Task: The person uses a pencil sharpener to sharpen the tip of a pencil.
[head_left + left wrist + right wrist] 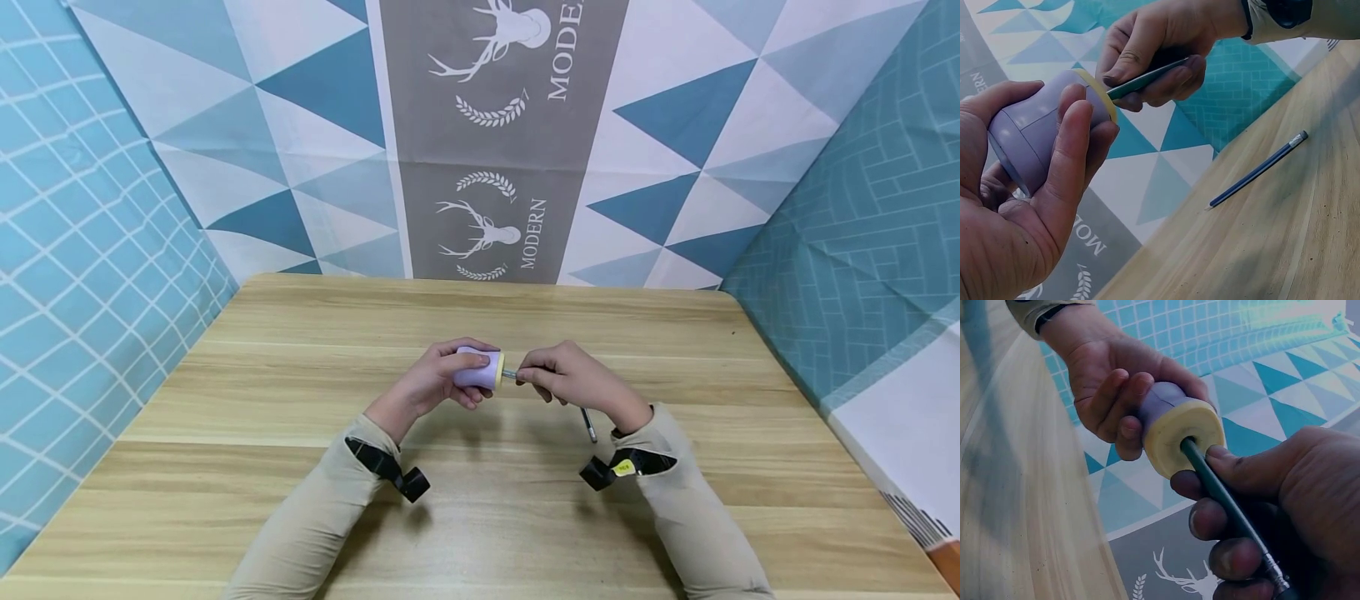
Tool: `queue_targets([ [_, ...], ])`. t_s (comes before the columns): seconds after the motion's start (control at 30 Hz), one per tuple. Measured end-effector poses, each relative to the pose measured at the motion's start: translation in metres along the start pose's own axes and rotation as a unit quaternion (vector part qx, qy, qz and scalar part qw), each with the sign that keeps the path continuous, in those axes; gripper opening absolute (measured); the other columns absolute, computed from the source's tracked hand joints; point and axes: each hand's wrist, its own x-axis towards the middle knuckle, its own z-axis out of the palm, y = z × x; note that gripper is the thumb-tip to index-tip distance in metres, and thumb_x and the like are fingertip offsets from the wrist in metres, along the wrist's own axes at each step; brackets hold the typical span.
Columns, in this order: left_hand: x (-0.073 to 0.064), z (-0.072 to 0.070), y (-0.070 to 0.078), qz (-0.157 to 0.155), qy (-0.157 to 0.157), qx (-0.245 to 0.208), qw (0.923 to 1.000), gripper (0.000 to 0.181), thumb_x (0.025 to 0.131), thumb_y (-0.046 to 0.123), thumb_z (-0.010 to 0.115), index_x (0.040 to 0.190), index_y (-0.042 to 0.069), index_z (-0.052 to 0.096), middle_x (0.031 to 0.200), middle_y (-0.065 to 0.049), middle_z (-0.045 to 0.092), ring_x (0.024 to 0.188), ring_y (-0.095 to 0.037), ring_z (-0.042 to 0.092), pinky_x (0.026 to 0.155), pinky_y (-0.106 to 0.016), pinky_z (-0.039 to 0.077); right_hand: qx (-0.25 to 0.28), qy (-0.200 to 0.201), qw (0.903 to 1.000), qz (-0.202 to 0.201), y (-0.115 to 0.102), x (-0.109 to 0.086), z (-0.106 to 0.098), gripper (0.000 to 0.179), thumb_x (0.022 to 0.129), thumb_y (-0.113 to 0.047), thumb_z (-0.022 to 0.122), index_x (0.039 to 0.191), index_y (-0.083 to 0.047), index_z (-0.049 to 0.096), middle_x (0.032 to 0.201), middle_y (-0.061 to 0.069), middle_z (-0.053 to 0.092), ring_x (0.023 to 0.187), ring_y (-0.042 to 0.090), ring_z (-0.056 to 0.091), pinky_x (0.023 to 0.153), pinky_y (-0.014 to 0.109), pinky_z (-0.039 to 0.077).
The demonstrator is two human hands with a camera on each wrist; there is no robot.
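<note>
The lilac sharpener [1030, 128] is gripped above the wooden table [480, 533] by the left hand's [431, 382] curled fingers. Into the sharpener's yellow end [1165, 445], a green pencil [1217, 486] is inserted, pinched by the right hand's [567, 375] thumb and fingers; a dark blue pencil [1257, 170] is left lying to the sharpener's right.

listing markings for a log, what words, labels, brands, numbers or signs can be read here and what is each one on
"MODERN": sideways on the grey panel, head view
"MODE": higher on that panel, the rest cut off by the frame
"ERN": on the panel, left wrist view, part of the word
Yellow tag on the right wrist: too small to read
Sharpener, held pencil, other pencil: nothing readable
</note>
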Motion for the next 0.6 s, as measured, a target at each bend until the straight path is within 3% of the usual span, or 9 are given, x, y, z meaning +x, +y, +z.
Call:
queue_targets([
  [0.2,0.001,-0.002,0.001,-0.002,-0.003,0.0,1.0,0.031,0.092,0.01,0.058,0.122,0.002,0.064,0.086,-0.023,0.06,0.056,-0.017,0.065,0.048,-0.026,0.058,0.019,-0.031,0.999,0.027,0.0,-0.003,-0.006,0.019,0.103,-0.013,0.054,0.09,-0.006,0.067,0.059,-0.003,0.052,0.043,0.011,0.045,0.037,0.027,0.042],
  [0.4,0.0,-0.003,0.004,-0.001,0.002,-0.004,1.0,0.025,0.092,0.009,0.057,0.114,0.01,0.069,0.085,-0.022,0.062,0.056,-0.017,0.066,0.048,-0.027,0.058,0.033,-0.057,0.9953,0.072,-0.002,-0.01,-0.016,0.021,0.104,-0.014,0.052,0.089,-0.006,0.064,0.061,0.0,0.053,0.043,0.014,0.049,0.038,0.027,0.043],
  [0.6,0.0,-0.005,0.005,-0.003,0.003,-0.005,1.0,0.029,0.091,0.009,0.058,0.119,0.005,0.067,0.086,-0.023,0.062,0.056,-0.017,0.066,0.049,-0.027,0.058,0.025,-0.057,0.9954,0.073,0.001,-0.012,-0.021,0.021,0.104,-0.014,0.052,0.089,-0.006,0.064,0.061,0.0,0.056,0.047,0.016,0.054,0.04,0.031,0.046],
])
